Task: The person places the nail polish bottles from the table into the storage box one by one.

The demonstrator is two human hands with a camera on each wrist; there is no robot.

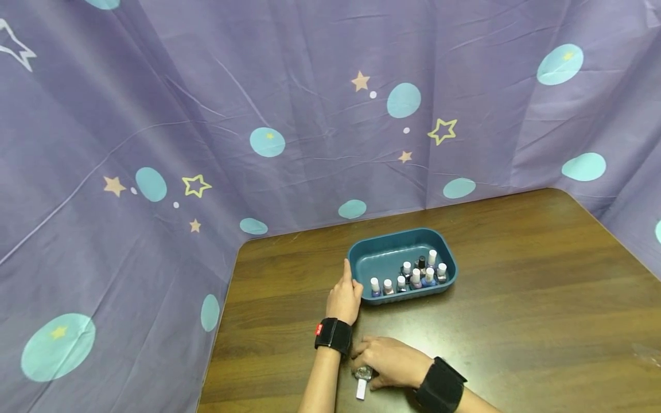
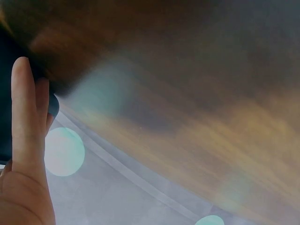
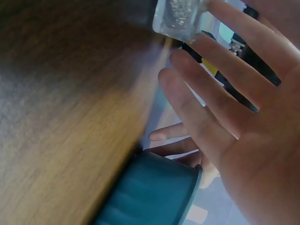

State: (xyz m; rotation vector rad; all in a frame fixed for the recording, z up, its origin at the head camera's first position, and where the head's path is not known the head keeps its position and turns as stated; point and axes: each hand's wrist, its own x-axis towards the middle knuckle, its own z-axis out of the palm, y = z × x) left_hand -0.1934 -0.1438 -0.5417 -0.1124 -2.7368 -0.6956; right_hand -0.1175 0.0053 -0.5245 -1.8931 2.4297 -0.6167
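In the head view my left hand [image 1: 345, 298] lies against the left end of a teal tray [image 1: 369, 245]. Its index finger is straight along the tray's side, as the left wrist view also shows for the hand [image 2: 29, 154]. Close to me, my right hand [image 1: 393, 361] holds a nail polish bottle [image 1: 364, 373] with a white cap, fingertips on one side and thumb on the other. Silvery glitter shows through the bottle's clear glass [image 3: 177, 18] in the right wrist view. There, the other fingers of the right hand [image 3: 243, 126] are spread below it.
Several nail polish bottles [image 1: 416, 278] stand in the tray's front and right part, mostly white-capped, one black-capped [image 1: 421, 263]. A brown wooden table [image 1: 516, 298] carries everything. Behind it and at both sides hangs a purple curtain [image 1: 320, 172] patterned with stars and teal spots.
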